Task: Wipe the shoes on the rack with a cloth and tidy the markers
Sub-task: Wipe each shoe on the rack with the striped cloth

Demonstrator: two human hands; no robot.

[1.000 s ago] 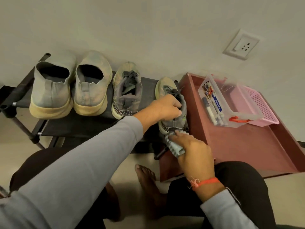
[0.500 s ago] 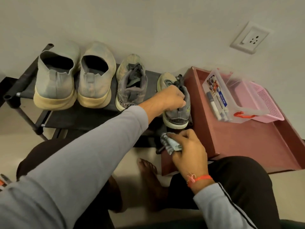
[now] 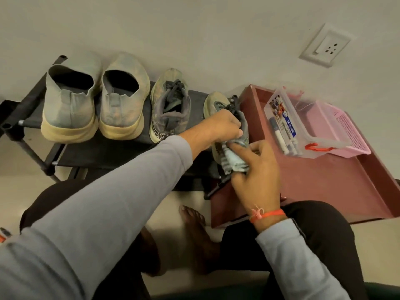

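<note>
Several shoes stand on a black rack (image 3: 108, 152): two pale slip-ons (image 3: 69, 105) (image 3: 123, 98) at the left, a grey laced sneaker (image 3: 171, 105) in the middle, and another grey sneaker (image 3: 216, 102) at the right end. My left hand (image 3: 218, 126) grips that right sneaker from above. My right hand (image 3: 255, 169) holds a striped cloth (image 3: 234, 159) against the sneaker's heel. Markers (image 3: 283, 137) lie inside a clear plastic box (image 3: 303, 120) on a dark red tray (image 3: 335, 185).
A pink mesh basket (image 3: 350, 135) sits behind the clear box on the tray. A wall socket (image 3: 324, 45) is on the wall above. My bare foot (image 3: 194, 230) rests on the floor below the rack. A marker tip (image 3: 4, 232) shows at the left edge.
My right hand has brought the cloth up from below the rack's edge onto the heel of the right sneaker. My left hand keeps hold of that sneaker.
</note>
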